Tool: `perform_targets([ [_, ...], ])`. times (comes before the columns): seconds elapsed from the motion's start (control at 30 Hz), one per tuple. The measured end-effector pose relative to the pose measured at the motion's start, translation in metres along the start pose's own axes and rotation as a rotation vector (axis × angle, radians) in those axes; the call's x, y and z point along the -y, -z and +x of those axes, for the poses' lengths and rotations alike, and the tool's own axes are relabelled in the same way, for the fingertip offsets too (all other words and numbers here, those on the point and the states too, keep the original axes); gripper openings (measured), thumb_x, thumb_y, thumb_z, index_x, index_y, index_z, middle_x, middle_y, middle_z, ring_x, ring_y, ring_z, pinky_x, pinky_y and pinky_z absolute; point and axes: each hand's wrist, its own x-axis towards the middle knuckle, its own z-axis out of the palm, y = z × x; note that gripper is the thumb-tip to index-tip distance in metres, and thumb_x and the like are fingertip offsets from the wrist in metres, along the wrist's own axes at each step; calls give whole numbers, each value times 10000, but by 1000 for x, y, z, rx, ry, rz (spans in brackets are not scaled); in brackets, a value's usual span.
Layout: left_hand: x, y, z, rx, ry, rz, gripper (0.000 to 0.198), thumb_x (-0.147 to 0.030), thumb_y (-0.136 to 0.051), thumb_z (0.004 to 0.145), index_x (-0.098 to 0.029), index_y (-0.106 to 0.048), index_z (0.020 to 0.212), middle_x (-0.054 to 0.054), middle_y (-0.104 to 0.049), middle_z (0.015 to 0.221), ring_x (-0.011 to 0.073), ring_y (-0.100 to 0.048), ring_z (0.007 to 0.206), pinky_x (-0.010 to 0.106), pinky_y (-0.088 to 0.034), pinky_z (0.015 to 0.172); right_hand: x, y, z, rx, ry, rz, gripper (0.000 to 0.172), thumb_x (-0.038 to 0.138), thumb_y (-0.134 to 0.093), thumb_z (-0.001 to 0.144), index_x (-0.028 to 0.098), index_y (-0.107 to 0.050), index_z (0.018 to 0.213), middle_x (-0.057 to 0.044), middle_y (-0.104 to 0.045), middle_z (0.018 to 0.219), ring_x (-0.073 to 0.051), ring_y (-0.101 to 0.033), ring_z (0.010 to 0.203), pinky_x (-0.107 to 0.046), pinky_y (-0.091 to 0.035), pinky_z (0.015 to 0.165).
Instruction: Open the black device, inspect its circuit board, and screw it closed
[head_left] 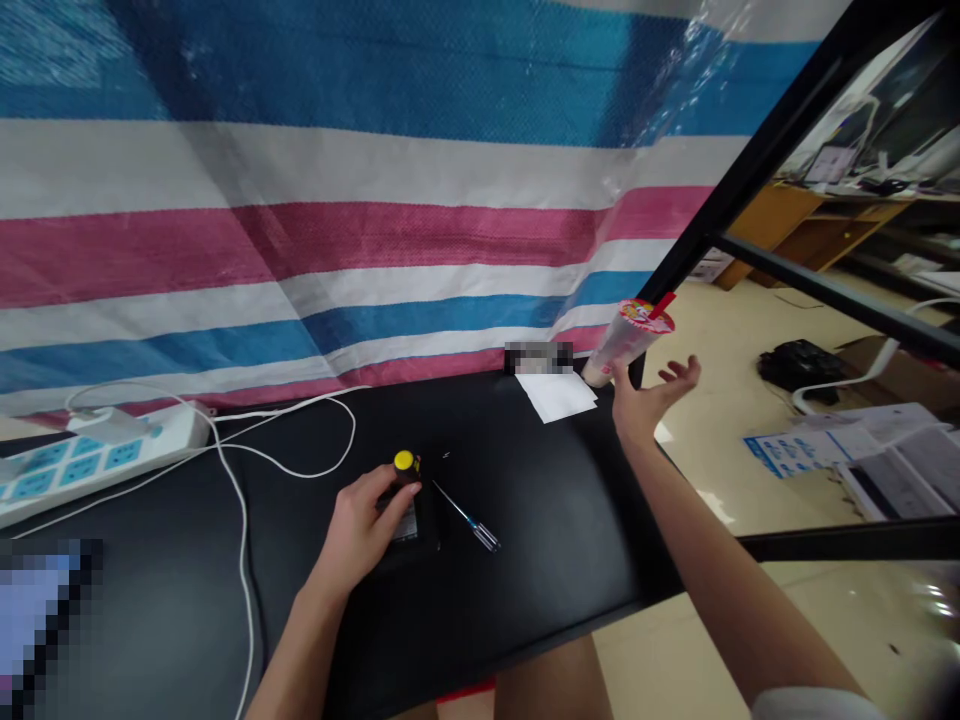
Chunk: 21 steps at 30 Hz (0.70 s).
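Backdrop: woven plastic sheeting striped blue, white and pink (375, 160) hangs behind a black, smooth-topped table (570, 520).
Left hand: the person's left hand (367, 515) is closed in a narrow grip, fingers and thumb round a short black handle with a round yellow top (406, 461).
Held handle: it is upright above a dark, flat, rectangular object with a greyish panel (407, 525), partly covered by the hand; whether the two touch is hidden.
Right hand: the person's right hand (651, 398) is wide, fingers spread, at the table's far right corner.
Cup: a tall translucent cup with a pink-and-red printed lid (621, 340) and a red straw (663, 305) is just beside the right thumb; I cannot tell whether they touch.
Screwdriver: a slim metal-shafted screwdriver with a clear, blue-tinted handle (480, 530) lies slantwise, right of the flat object.
Tiny bits: small pale specks (446, 455) lie near the screwdriver's tip, too small to identify.
Paper: white sheets (556, 396) lie near the cup, in front of a blurred-out dark item (538, 357).
Table's left: a white power strip with blue sockets (154, 445) lies beside loose white cables (241, 540); a pixelated screen (37, 600) is nearer.
Beyond the frame: past black metal bars (825, 292), a wooden desk (772, 235) stands on a beige floor (724, 350).
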Motion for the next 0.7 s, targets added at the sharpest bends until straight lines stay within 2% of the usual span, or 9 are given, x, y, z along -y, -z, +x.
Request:
perform_targets([
  [0.1, 1, 0, 1, 13, -14, -20, 252, -432, -642, 1030, -212, -762, 1057, 100, -793, 1186, 246, -761, 1008, 337, -576, 874, 26, 26, -53, 26, 8, 26, 978, 557, -778, 806, 224, -275, 1575, -205, -432, 1499, -340, -536, 1302, -533, -547, 978],
  [0.17, -1, 2, 2, 19, -11, -33, 262, -437, -628, 1038, -210, -757, 1062, 103, -792, 1182, 243, -759, 989, 338, -571, 863, 54, 44, -93, 146, 56, 99, 775, 511, -765, 843, 232, -441, 1489, -169, -528, 1422, -307, -604, 1182, -469, -570, 881],
  [0.27, -5, 5, 4, 35, 7, -44, 286, -447, -607, 1049, -208, -759, 1090, 99, -798, 1119, 231, -751, 916, 340, -564, 827, 106, 65, -147, 663, 149, 278, 295, 396, -668, 966, 261, -683, 1227, -65, -704, 1094, -213, -669, 865, -384, -573, 768],
  [0.3, -7, 5, 4, 42, 11, -53, 293, -450, -604, 1050, -209, -759, 1109, 94, -799, 1083, 227, -746, 891, 340, -560, 812, 124, 68, -161, 818, 189, 331, 287, 367, -676, 969, 277, -694, 1240, -48, -719, 1043, -197, -665, 810, -366, -572, 740],
  [0.37, -11, 7, 4, 53, 11, -84, 300, -451, -600, 1054, -212, -758, 1141, 82, -793, 1028, 227, -739, 888, 344, -559, 823, 155, 69, -179, 1011, 268, 451, 500, 348, -729, 945, 310, -602, 1427, -76, -720, 1188, -212, -696, 909, -355, -583, 731],
  [0.4, -13, 7, 3, 54, 6, -100, 302, -452, -596, 1056, -214, -756, 1151, 78, -789, 1019, 228, -737, 901, 348, -559, 838, 168, 66, -184, 1008, 291, 503, 648, 356, -771, 921, 322, -518, 1516, -102, -691, 1315, -233, -705, 1003, -367, -596, 758],
  [0.47, -16, 7, 3, 52, -8, -107, 307, -451, -583, 1063, -217, -750, 1169, 77, -784, 1033, 231, -732, 927, 356, -556, 867, 190, 57, -186, 1002, 345, 581, 740, 352, -794, 917, 339, -443, 1569, -129, -599, 1506, -280, -677, 1217, -428, -613, 895],
  [0.57, -18, 7, 5, 62, -29, -50, 316, -456, -564, 1070, -211, -747, 1151, 79, -782, 1006, 231, -727, 901, 367, -553, 876, 206, 42, -182, 1091, 481, 636, 523, 281, -678, 1011, 349, -523, 1506, -85, -641, 1487, -270, -637, 1347, -482, -575, 1069],
  [0.7, -18, 11, 4, 58, -54, 46, 317, -458, -559, 1071, -216, -740, 1168, 87, -781, 1042, 247, -731, 961, 393, -551, 922, 208, 28, -182, 1101, 532, 783, 298, 201, -614, 1043, 319, -642, 1315, -51, -737, 1251, -204, -725, 1175, -404, -611, 1025],
])
